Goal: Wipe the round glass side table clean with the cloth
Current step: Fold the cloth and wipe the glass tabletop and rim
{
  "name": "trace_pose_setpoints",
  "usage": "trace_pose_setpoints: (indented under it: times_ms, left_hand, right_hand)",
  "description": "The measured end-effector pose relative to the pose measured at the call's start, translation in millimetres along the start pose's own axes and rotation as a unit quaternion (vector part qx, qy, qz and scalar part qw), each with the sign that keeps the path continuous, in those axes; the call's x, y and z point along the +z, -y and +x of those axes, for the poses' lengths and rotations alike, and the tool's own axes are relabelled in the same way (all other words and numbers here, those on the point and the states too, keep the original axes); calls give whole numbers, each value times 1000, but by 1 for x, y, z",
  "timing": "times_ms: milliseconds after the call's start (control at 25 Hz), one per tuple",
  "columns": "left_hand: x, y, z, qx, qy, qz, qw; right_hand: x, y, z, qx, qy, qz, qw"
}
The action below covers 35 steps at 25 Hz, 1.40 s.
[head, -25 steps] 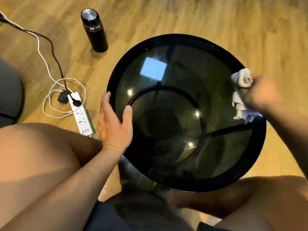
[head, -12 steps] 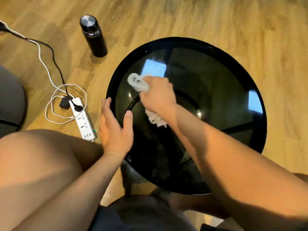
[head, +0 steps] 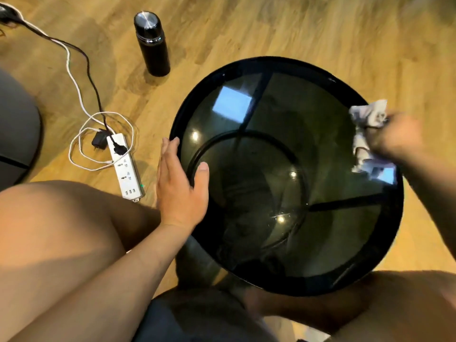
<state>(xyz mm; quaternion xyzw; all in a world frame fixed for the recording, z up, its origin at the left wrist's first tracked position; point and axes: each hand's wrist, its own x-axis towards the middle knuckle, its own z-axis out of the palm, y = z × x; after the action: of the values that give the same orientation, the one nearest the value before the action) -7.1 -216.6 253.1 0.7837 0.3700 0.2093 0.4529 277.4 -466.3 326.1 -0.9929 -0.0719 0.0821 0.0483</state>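
Wiping in progress: the right hand (head: 394, 137), blurred, is bunched around the cloth (head: 367, 134) and presses it on the table (head: 271, 282) at about 3 o'clock on the glass, just inside the dark rim. The cloth is a crumpled white wad; its long axis runs roughly 12 to 6, with one lobe showing above the fingers and another trailing below them. The left hand (head: 181, 186) lies flat and spread at 9 o'clock, fingers along the rim and thumb resting on the glass; it grips nothing and appears to steady the top. The two hands are well apart, on opposite sides of the disc. The table itself sits between the seated person's knees, directly ahead and below. All unwiped glass therefore lies toward 9 o'clock from the cloth, so the coming stroke is judged to run across the centre toward the left hand; the right hand alone carries the cloth, and the left is the nearer one to the far end of that sweep. Reflections of lights and a window patch hide any streaks, so how clean the surface is cannot be told. On the floor at 10 to 11 o'clock stand a flask (head: 151, 43) and a power strip (head: 124, 166), clear of the work.
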Motion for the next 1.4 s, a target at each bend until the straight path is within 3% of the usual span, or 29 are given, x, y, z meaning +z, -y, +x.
trace_pose_setpoints:
  times_ms: [80, 280, 400, 520, 600, 760, 840, 1040, 1120, 1280, 1400]
  left_hand:
    - [1, 2, 1, 4, 2, 5, 1000]
    - [3, 4, 2, 11, 0, 4, 1000]
    - [0, 5, 2, 9, 1, 3, 1000]
    - [1, 3, 3, -1, 1, -11, 1000]
    - [2, 3, 4, -1, 3, -20, 1000]
    - [2, -1, 1, 16, 9, 15, 1000]
    - [2, -3, -3, 59, 45, 99, 992]
    - [-4, -5, 35, 283, 128, 328, 892]
    - [-3, -2, 49, 284, 147, 336, 886]
    - [0, 1, 50, 268, 156, 251, 917]
    - [-2, 0, 50, 273, 136, 190, 933]
  right_hand:
    - [-2, -11, 14, 51, -20, -3, 998]
    - [26, 110, 0, -5, -63, 3, 998]
    - [57, 206, -51, -137, -8, 70, 988]
    - [78, 284, -109, -267, 94, 174, 943]
    - [76, 274, -105, -275, 126, 229, 925]
    - [49, 154, -50, -191, 41, 156, 968]
    - [36, 87, -28, -116, -11, 119, 986]
    - [-2, -42, 23, 76, 6, 9, 997]
    - [4, -24, 31, 51, -17, 18, 998]
    - [30, 88, 35, -27, -70, 27, 997]
    - [52, 191, 17, -101, -40, 95, 990]
